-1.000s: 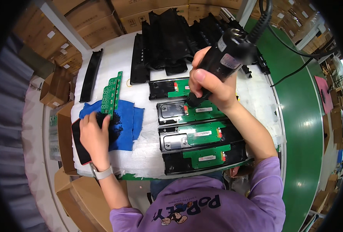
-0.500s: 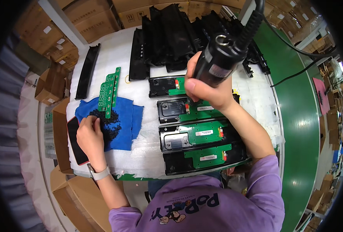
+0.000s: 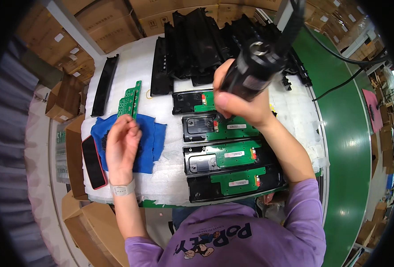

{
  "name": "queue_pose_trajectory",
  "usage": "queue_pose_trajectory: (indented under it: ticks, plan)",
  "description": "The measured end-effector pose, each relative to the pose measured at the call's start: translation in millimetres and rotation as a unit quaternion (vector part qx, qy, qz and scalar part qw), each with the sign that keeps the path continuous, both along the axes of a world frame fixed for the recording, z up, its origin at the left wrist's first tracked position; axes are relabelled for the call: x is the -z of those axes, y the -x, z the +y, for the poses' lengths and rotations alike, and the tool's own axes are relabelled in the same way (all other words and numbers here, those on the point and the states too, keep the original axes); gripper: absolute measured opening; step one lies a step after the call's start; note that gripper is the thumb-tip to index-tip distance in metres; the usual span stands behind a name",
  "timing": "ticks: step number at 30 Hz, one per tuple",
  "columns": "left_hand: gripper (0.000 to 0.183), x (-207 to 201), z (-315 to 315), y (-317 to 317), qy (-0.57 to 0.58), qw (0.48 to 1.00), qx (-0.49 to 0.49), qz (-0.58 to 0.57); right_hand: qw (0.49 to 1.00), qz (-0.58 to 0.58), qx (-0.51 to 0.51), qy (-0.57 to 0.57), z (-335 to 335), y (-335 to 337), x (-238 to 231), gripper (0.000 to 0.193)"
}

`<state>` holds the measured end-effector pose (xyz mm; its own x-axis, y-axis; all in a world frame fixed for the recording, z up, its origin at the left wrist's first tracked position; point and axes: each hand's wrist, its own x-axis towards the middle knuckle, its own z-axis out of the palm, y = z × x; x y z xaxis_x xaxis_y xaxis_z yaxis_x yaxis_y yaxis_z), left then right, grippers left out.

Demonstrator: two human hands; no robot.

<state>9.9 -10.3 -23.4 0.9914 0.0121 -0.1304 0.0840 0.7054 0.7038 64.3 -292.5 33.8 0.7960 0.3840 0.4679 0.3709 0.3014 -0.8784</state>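
My right hand is wrapped round a black electric screwdriver, whose cord rises from its top. The tool's lower end is over the second panel from the back, at the edge of its green circuit board. My left hand hovers over a blue cloth, its fingertips pinched together. Whatever they hold is too small to make out. Small black screws lie heaped on the cloth, mostly hidden by that hand. Beyond the fingertips are loose green circuit boards, their near ends covered.
Black panels with green boards lie in a column, the nearest panel at the table's front edge. Many black plastic housings are piled at the back. One long black strip lies far left. A phone rests beside the cloth.
My left hand has lifted from the screw heap and moved right and slightly away, fingers pinched. My right hand keeps the screwdriver at almost the same place.
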Motion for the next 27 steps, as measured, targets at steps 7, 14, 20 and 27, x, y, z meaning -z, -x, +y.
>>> queue_pose_trajectory:
  ticks: [7,14,20,27]
  plan:
    - [0.012,-2.6,-83.3,-13.8,0.057,0.981,0.182,0.025,0.991,0.015,-0.039,-0.128,-22.1,5.9,-35.9,0.029]
    - [0.014,2.3,-117.2,-7.2,0.06,0.971,0.228,0.034,0.979,-0.039,-0.049,-0.195,-33.4,4.1,-38.1,0.033]
    - [0.014,9.6,-113.4,1.6,0.048,0.974,0.218,0.031,0.979,-0.054,-0.054,-0.192,-31.9,8.8,-37.4,0.036]
    - [0.014,12.0,-113.5,6.9,0.019,0.975,0.215,0.043,0.982,-0.039,-0.041,-0.183,-29.6,12.3,-36.4,0.037]
